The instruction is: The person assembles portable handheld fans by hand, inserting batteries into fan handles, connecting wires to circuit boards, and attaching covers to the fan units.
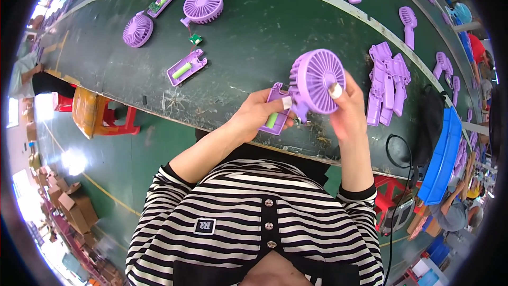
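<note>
Now we pinch the fan head in our right hand; our left hand grips the handle shell just left, its long axis running near-to-far.

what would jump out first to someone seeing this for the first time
The round purple fan head at centre, gripped by the right hand, while the left hand holds an open purple handle shell with a green battery beside it. Behind, more fan heads lie on the dark green table, and a stack of purple handle shells sits to the right.
</note>
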Tool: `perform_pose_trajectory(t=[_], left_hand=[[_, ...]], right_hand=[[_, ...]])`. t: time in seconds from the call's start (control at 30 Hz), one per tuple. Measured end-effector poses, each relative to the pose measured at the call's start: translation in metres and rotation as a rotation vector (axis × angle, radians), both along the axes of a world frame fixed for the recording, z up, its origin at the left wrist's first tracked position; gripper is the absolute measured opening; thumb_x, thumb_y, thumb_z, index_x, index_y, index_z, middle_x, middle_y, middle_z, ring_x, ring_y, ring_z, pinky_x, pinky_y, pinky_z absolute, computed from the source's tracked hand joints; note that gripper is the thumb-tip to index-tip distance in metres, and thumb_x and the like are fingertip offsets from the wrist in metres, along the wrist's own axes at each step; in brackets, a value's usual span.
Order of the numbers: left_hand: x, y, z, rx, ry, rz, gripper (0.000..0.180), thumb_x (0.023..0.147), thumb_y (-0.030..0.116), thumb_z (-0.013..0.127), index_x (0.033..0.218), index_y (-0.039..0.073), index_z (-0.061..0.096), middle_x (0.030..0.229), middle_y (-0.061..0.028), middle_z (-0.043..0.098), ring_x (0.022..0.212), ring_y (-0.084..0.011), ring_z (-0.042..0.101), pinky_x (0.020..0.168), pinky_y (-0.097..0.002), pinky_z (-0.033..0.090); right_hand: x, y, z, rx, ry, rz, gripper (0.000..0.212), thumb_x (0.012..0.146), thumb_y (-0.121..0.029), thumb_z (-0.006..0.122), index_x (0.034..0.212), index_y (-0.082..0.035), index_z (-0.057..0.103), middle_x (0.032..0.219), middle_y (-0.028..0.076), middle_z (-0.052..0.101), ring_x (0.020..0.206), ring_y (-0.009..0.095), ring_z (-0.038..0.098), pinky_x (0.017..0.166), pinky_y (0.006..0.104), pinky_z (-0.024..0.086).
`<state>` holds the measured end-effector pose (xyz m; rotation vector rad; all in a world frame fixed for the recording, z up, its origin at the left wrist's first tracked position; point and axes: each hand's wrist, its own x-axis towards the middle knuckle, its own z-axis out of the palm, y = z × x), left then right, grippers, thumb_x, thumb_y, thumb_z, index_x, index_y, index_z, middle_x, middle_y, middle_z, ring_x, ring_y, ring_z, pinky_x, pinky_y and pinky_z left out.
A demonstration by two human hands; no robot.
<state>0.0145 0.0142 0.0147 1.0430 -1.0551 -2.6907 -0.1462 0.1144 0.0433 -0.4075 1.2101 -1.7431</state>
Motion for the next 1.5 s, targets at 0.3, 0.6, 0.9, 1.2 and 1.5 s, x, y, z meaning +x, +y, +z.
perform_pose_trajectory(t=[0.3,0.6,0.9,1.2,1.5], left_hand=[[0.006,0.005,-0.004,-0.39,0.109,-0.111,0.026,0.079,0.003,0.055,0.104,-0.004,0.049,0.081,-0.0092,0.06,0.058,-0.0139,0.058,0.054,-0.0259,0.047],[0.001,0.002,0.007,-0.255,0.014,0.13,0.025,0.086,0.02,0.057,0.093,-0.004,0.054,0.07,-0.0093,0.059,0.052,-0.0137,0.057,0.046,-0.0265,0.047],[0.001,-0.017,0.007,-0.065,-0.003,0.11,0.028,0.09,0.023,0.048,0.092,-0.004,0.054,0.071,-0.0129,0.059,0.051,-0.0217,0.059,0.045,-0.0307,0.051],[-0.003,-0.002,0.0,-0.015,-0.074,-0.082,0.022,0.089,0.013,0.041,0.091,-0.004,0.054,0.071,-0.0141,0.06,0.051,-0.0231,0.06,0.042,-0.0319,0.051],[0.003,-0.008,0.001,-0.003,-0.037,-0.175,0.024,0.092,0.013,0.037,0.089,-0.004,0.054,0.07,-0.014,0.06,0.053,-0.0214,0.06,0.045,-0.0305,0.05]], right_hand=[[-0.02,-0.027,-0.023,0.032,0.295,0.271,0.06,0.069,-0.011,0.073,0.121,0.003,0.047,0.108,0.007,0.057,0.098,0.013,0.054,0.088,0.0272,0.042],[-0.004,-0.037,-0.032,-0.061,0.371,0.074,0.053,0.077,-0.011,0.067,0.122,0.005,0.044,0.114,0.01,0.053,0.099,0.014,0.052,0.085,0.0262,0.042],[0.029,-0.008,-0.04,-0.266,1.627,-0.155,0.033,0.054,0.0,0.064,0.087,-0.001,0.06,0.099,0.013,0.057,0.084,0.029,0.056,0.071,0.039,0.044],[0.03,-0.026,-0.003,-0.363,1.642,0.143,0.023,0.057,-0.006,0.065,0.079,-0.001,0.058,0.094,0.012,0.058,0.082,0.029,0.056,0.079,0.043,0.042],[0.022,-0.031,0.004,-0.247,1.466,0.483,0.026,0.061,-0.002,0.063,0.085,-0.002,0.057,0.093,0.01,0.056,0.082,0.027,0.054,0.085,0.0411,0.04]])
